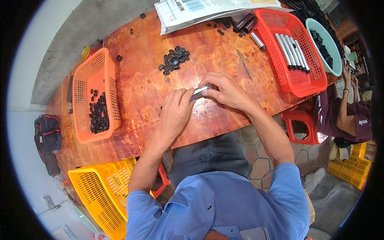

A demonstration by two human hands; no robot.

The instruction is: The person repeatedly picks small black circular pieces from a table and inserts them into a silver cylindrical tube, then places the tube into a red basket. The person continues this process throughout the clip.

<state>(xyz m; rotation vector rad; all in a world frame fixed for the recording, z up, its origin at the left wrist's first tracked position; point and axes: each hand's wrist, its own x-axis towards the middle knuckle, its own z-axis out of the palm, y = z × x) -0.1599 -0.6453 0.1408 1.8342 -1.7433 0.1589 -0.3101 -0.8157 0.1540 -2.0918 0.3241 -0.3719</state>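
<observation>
- One big brown table, shiny and swirly, fills the middle of the frame, with a grey wall at the upper left.
- One shiny tube is in the two hands, right in the middle of the frame. It is silver and smooth, with bright and dark stripes along it. It tilts up a bit to the right. Fingers cover both ends, so I cannot tell how they look.
- One left hand has its fingers closed on the left end of the tube.
- One right hand pinches the other end, thumb below and fingers above, with no gap.
- One pile of black caps sits just above the hands, too jumbled to count, but more than twenty.
- One thin rod lies right of the pile.
- Two dark tubes and one loose silver tube lie at the upper right.
- One red basket is at the upper right. It has five or six silver tubes with black ends, side by side.
- One pale green bowl next to it holds many black bits.
- One orange basket at the left holds lots of small black parts.
- One red stool and one other person are at the right edge.
</observation>
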